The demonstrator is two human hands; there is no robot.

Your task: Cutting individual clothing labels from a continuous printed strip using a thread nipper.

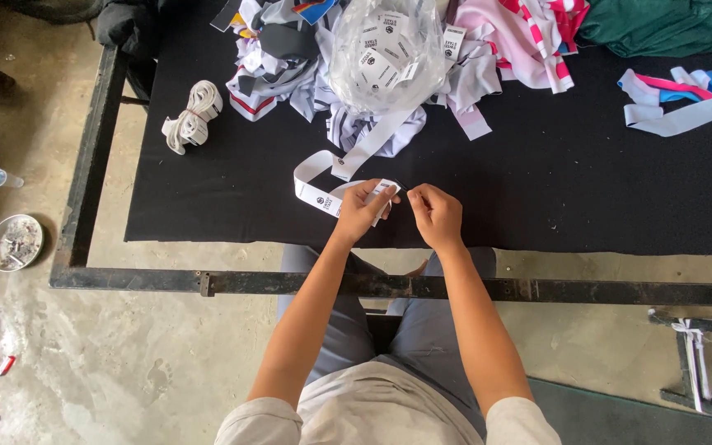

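My left hand [362,211] grips a white printed label strip [320,194] near the front edge of the black table [208,198]. The strip loops back toward a pile of cloth pieces. My right hand [436,215] pinches the strip's free end just right of the left hand, fingertips nearly touching. A clear plastic bag [385,53] full of white printed labels stands behind the hands.
Grey, white and pink fabric scraps [488,49] are heaped at the back. A bound roll of white tape [193,115] lies at left, coloured strips [686,95] at right, green cloth [661,25] at the far right. A metal dish [14,242] sits on the concrete floor.
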